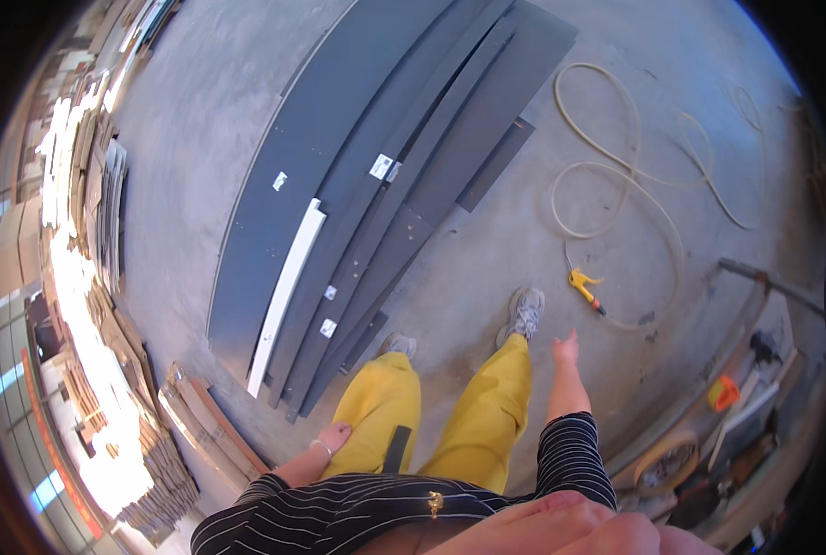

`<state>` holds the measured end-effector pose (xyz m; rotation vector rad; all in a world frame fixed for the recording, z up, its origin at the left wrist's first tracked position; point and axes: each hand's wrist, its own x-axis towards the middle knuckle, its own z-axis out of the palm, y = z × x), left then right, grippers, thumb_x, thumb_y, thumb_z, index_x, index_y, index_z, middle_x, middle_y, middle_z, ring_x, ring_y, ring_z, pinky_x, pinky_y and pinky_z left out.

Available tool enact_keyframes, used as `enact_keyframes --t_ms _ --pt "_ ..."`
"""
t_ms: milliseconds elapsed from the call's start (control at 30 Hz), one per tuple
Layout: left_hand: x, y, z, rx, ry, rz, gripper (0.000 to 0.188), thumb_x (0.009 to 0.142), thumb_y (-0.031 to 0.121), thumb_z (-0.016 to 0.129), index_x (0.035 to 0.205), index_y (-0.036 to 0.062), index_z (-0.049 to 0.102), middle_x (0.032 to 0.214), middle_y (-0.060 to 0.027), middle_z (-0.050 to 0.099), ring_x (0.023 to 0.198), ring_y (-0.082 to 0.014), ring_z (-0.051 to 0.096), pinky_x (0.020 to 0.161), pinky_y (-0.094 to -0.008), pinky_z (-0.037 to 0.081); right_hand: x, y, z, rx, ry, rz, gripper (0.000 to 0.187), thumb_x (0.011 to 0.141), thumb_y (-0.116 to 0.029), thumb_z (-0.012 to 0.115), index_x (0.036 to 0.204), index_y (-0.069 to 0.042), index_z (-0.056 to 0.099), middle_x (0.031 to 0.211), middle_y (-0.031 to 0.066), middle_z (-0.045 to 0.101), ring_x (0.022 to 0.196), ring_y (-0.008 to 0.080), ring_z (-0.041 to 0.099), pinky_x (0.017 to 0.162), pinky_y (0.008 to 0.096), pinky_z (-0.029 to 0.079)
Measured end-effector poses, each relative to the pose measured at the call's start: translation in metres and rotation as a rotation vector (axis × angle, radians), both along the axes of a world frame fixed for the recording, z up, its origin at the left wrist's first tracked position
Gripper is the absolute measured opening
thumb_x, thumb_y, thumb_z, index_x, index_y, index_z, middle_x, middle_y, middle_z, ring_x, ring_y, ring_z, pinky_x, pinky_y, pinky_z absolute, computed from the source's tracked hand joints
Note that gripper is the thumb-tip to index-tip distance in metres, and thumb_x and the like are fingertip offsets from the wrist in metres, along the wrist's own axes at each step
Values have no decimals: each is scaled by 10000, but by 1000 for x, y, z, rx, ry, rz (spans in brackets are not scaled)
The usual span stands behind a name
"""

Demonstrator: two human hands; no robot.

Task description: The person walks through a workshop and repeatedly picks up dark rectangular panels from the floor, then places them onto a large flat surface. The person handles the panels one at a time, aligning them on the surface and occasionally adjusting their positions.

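My right hand point(567, 349) reaches forward over the floor, open and holding nothing, with a finger stretched out. Just beyond it lies a yellow air blow gun point(583, 282) with an orange and black end, joined to a pale hose point(637, 326). The hand and the gun look apart. Beside my left thigh hangs my left hand point(336, 436), fingers curled in, nothing seen in it. Ahead of my feet spreads a stack of long dark grey panels point(293, 157), some bearing small white labels. On the panels rests a narrow white strip point(285, 296).
The hose runs in loose loops across the concrete floor point(487, 250) at the right. Stacked cardboard point(108, 342) lines the left side. At the lower right stands a rack or cart point(737, 407) holding an orange tape roll point(724, 393) and other items.
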<state>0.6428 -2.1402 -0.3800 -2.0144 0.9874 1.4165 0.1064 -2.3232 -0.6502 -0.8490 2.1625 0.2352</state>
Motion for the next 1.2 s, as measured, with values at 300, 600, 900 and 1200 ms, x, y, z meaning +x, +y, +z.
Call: enact_keyframes --t_ms 300,600,900,1200 --pt "-108 -51 -14 251 -109 248 353 879 327 412 1074 109 609 1065 -140 612 1019 -305 557 893 -355 423 -95 -102 -141 147 352 345 500 747 -194 639 1202 -172 434 1164 112 455 1056 316 492 871 443 430" --pt "-114 -44 32 241 -239 200 333 860 348 433 1015 118 616 1007 -159 620 955 -346 574 839 -413 449 -55 -82 -16 -228 106 312 292 739 -121 604 990 -46 474 1026 161 458 887 381 545 737 464 471" --pt "-92 -11 92 3 -300 376 302 833 308 466 1024 110 591 1061 -163 591 981 -332 555 842 -398 447 119 -183 227 187 -611 1337 449 818 -377 556 1114 -41 530 984 208 618 848 360 603 729 420 473" --pt "10 115 119 -394 -199 863 316 820 257 515 1036 37 585 1069 -170 593 1024 -310 545 892 -373 424 364 -278 365 191 -448 1155 437 837 -462 527 711 -45 568 541 45 517 390 160 471 391 310 396"
